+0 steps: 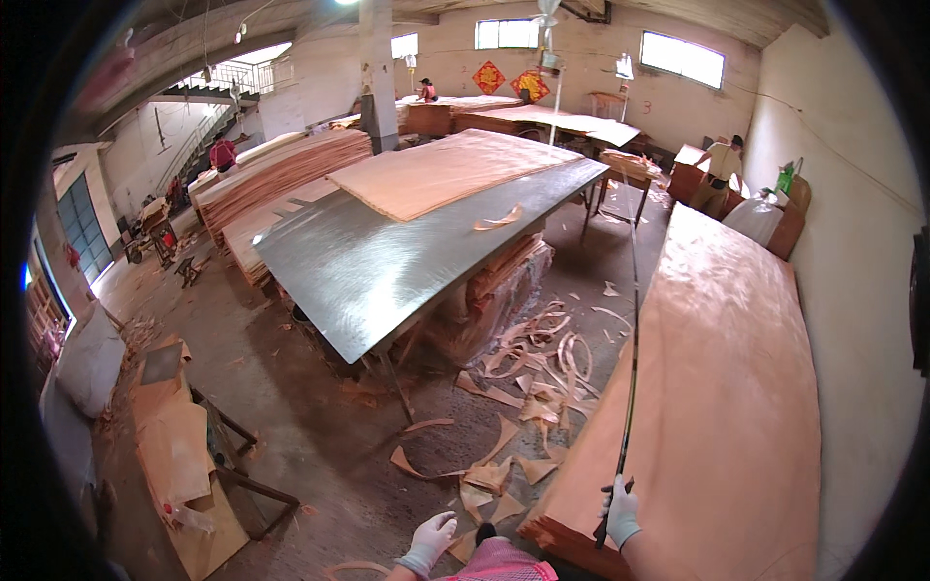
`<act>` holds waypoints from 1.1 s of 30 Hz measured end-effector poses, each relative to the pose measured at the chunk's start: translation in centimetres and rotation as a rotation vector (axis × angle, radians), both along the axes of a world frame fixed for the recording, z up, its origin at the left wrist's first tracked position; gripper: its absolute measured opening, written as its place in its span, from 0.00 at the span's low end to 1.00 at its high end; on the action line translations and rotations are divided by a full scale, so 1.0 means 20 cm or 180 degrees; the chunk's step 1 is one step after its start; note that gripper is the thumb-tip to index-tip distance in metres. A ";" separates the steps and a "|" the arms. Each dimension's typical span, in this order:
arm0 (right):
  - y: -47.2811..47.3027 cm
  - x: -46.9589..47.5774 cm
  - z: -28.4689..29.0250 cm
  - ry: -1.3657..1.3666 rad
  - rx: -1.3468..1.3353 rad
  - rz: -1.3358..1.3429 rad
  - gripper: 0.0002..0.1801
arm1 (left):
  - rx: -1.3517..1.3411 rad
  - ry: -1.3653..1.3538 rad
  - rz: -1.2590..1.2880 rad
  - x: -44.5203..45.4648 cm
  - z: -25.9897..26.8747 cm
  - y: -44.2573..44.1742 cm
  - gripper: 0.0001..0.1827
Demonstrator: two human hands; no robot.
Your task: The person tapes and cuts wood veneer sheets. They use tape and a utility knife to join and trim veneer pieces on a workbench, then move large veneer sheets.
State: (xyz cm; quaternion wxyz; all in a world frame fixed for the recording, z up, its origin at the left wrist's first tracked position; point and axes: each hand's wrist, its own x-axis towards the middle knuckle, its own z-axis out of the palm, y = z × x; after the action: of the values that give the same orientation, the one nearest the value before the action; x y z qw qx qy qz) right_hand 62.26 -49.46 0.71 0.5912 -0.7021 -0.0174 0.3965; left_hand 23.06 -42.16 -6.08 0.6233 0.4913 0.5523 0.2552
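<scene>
My right hand (622, 510), in a white glove, is closed around the dark handle end of a long thin rod (634, 341). The rod extends away from me over the left side of a tall stack of wood veneer sheets (734, 378). My left hand (431, 539), also gloved, is held low in front of me, left of that stack, with nothing visible in it. Ahead stands a table with a shiny metal top (363, 269). A large veneer sheet (458, 171) lies over its far part, and a curled veneer strip (498, 218) rests near its right edge.
Veneer offcuts (541, 396) litter the floor between table and stack. At left is a low bench (251, 501) bearing veneer pieces (174, 443). More veneer stacks (290, 171) stand beyond the table. A co-worker (721, 171) bends at the far right; other people are farther back.
</scene>
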 end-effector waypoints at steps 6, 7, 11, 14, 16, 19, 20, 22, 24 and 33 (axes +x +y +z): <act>0.94 -0.40 0.00 0.0415 0.0266 0.0369 0.24 | 0.0070 -0.0256 -0.0042 -0.14 0.05 0.61 0.19; 1.11 -0.49 0.04 0.0490 0.0336 0.0447 0.24 | 0.0162 -0.0295 -0.0025 -0.16 0.05 0.75 0.19; 1.77 -0.91 -0.08 0.0873 0.0459 0.0794 0.25 | -0.0331 -0.0454 0.0078 -0.22 0.11 1.25 0.23; 2.09 -1.26 -0.12 0.0457 0.0238 0.2499 0.27 | -0.0898 -0.0459 0.0090 -0.29 0.14 1.58 0.26; 2.22 -1.40 -0.20 0.0167 -0.0017 0.3595 0.26 | 0.0083 0.0460 -0.0344 -0.36 0.12 1.77 0.24; 2.37 -1.38 -0.32 0.0980 -0.0247 0.3838 0.25 | 0.0428 0.2364 -0.0728 -0.43 0.19 1.94 0.24; 2.41 -1.48 -0.09 0.0575 -0.0546 0.4080 0.26 | 0.0470 0.2729 -0.0492 -0.60 0.13 1.88 0.26; 2.53 -1.33 -0.21 0.0609 -0.0565 0.3645 0.25 | 0.1046 0.2534 -0.0622 -0.65 0.02 1.86 0.28; 2.69 -1.18 -0.33 0.0364 -0.0671 0.3415 0.24 | 0.0750 0.2484 -0.0836 -0.72 -0.04 1.94 0.22; 3.21 -0.71 -0.51 0.0642 -0.0061 0.1356 0.07 | -0.0228 0.1517 -0.0231 -0.61 0.14 2.62 0.22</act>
State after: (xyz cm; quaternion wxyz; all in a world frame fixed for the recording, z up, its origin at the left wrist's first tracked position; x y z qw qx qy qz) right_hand 48.02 14.65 -9.56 0.4863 -0.6449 -0.1023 0.5806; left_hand 10.85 10.26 -3.25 0.5012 0.5347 0.6744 0.0897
